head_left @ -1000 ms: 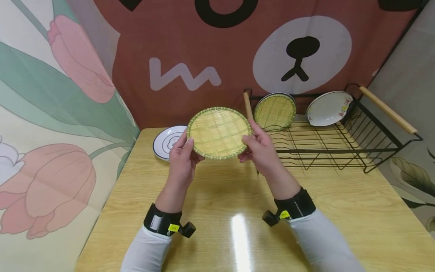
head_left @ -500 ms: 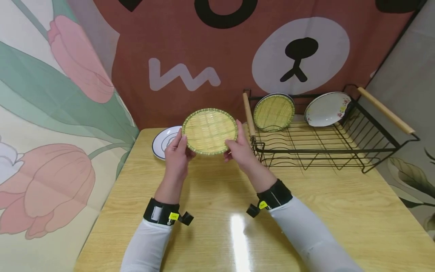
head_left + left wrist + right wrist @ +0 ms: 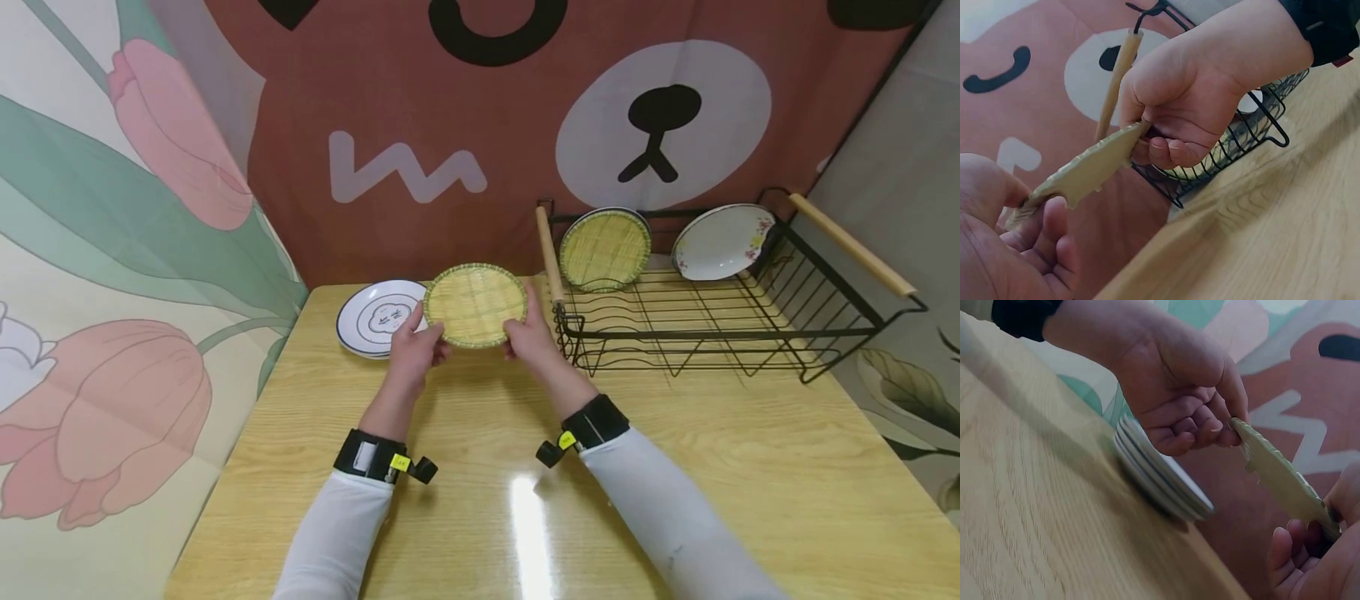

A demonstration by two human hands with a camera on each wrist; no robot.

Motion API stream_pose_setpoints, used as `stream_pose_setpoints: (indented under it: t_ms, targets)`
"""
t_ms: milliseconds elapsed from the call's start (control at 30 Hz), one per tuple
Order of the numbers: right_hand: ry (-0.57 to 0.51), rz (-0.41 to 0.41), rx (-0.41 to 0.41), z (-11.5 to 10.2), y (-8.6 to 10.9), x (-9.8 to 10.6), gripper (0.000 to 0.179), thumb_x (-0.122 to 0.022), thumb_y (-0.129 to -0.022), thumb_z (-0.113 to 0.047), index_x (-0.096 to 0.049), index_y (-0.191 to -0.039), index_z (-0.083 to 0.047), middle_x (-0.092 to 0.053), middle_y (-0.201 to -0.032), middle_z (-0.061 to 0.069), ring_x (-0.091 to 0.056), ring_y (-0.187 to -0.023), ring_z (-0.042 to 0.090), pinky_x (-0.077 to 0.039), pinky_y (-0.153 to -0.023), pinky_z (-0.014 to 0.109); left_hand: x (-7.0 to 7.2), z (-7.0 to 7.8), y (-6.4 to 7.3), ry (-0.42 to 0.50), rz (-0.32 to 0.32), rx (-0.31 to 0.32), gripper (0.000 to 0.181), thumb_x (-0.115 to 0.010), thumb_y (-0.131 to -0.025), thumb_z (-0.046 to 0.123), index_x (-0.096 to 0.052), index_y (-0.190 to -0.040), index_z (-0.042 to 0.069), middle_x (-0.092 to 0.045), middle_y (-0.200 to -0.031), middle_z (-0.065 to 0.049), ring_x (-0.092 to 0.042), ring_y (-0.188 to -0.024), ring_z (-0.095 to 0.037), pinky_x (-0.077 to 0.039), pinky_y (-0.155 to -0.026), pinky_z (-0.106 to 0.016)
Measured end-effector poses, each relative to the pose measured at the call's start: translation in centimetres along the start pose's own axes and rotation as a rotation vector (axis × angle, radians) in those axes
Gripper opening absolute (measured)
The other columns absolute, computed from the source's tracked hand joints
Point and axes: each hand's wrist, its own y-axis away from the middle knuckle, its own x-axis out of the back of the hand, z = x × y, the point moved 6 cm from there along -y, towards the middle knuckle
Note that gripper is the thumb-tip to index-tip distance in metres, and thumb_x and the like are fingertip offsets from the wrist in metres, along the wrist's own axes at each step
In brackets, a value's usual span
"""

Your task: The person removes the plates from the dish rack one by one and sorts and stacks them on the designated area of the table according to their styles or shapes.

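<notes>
Both hands hold a round woven bamboo tray [image 3: 476, 306] in the air above the table, its flat face turned up toward the head camera. My left hand [image 3: 415, 350] pinches its left edge, thumb on top and fingers underneath. On the opposite edge, my right hand [image 3: 532, 337] has the same kind of pinch. Seen edge-on in the left wrist view, the tray [image 3: 1088, 165] is thin and tilted. Just left of the left hand lies a white plate [image 3: 367, 312] with a blue rim; the right wrist view shows a stack of several plates [image 3: 1154, 469] there.
A black wire dish rack [image 3: 712, 335] with wooden handles stands at the right. A second woven tray [image 3: 606, 250] leans in it at the back, in front of a plate. Beside that leans a white floral dish [image 3: 723, 242]. A patterned cloth [image 3: 405, 233] hangs behind the table [image 3: 465, 517].
The bamboo tray has gone farther from the head camera and slightly lower. My right hand has shifted left and my left hand slightly right, uncovering more of the white plate.
</notes>
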Motion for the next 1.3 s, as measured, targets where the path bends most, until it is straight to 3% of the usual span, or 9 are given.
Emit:
stream_pose_setpoints:
  t_ms: [167, 400, 633, 867, 1033, 1300]
  targets:
    - [0.022, 0.013, -0.052, 1.4, -1.2, 0.6, 0.092, -0.046, -0.098, -0.005, 0.004, -0.162, -0.049, -0.009, -0.171, 0.018, -0.051, -0.059, 0.016, -0.051, -0.055, 0.032, -0.4, -1.5, -1.1, -0.076, -0.043, 0.043, 0.069, -0.058, -0.103, 0.017, -0.027, -0.164, 0.031, -0.066, -0.070, -0.004, -0.060, -0.054, -0.011, -0.049, -0.055, -0.027]
    - [0.023, 0.043, -0.114, 3.0, -2.6, 1.3, 0.092, -0.049, -0.097, -0.003, -0.002, -0.163, -0.047, -0.015, -0.170, 0.016, -0.049, -0.056, 0.014, -0.049, -0.058, 0.036, -1.1, -3.0, -3.0, -0.156, -0.032, 0.017, 0.066, -0.055, -0.104, 0.013, -0.031, -0.163, 0.028, -0.065, -0.089, -0.004, -0.061, -0.055, -0.010, -0.046, -0.048, -0.024]
    - [0.022, 0.055, -0.118, 4.1, -3.7, 1.6, 0.092, -0.048, -0.096, 0.000, -0.003, -0.164, -0.044, -0.025, -0.163, 0.025, -0.047, -0.053, 0.015, -0.045, -0.055, 0.036, -1.7, -4.4, -4.3, -0.172, -0.001, 0.055, 0.064, -0.055, -0.102, 0.009, -0.033, -0.162, 0.019, -0.065, -0.078, -0.004, -0.060, -0.053, -0.010, -0.047, -0.051, -0.025]
    - [0.051, 0.058, -0.193, 5.6, -4.2, 1.8, 0.094, -0.047, -0.094, 0.000, 0.004, -0.166, -0.035, -0.049, -0.133, 0.026, -0.049, -0.052, 0.014, -0.045, -0.051, 0.032, -1.8, -5.5, -5.2, -0.223, -0.020, 0.103, 0.064, -0.053, -0.104, 0.011, -0.029, -0.163, 0.014, -0.065, -0.093, -0.011, -0.060, -0.055, -0.011, -0.046, -0.050, -0.025]
    - [0.032, 0.068, -0.219, 5.8, -4.2, 1.7, 0.093, -0.047, -0.095, -0.001, 0.004, -0.166, -0.031, -0.054, -0.109, 0.019, -0.049, -0.050, 0.013, -0.047, -0.051, 0.031, -1.8, -6.0, -5.8, -0.251, -0.023, 0.119, 0.063, -0.053, -0.104, 0.012, -0.030, -0.163, 0.013, -0.066, -0.093, -0.012, -0.062, -0.057, -0.012, -0.047, -0.051, -0.025]
    - [-0.032, 0.068, -0.265, 5.8, -4.0, 1.4, 0.099, -0.050, -0.093, -0.002, 0.008, -0.165, -0.035, -0.053, -0.107, 0.021, -0.047, -0.048, 0.013, -0.046, -0.048, 0.030, -1.8, -6.3, -6.2, -0.252, -0.005, 0.133, 0.064, -0.054, -0.103, 0.010, -0.030, -0.162, 0.008, -0.069, -0.079, -0.009, -0.063, -0.053, -0.011, -0.051, -0.050, -0.025]
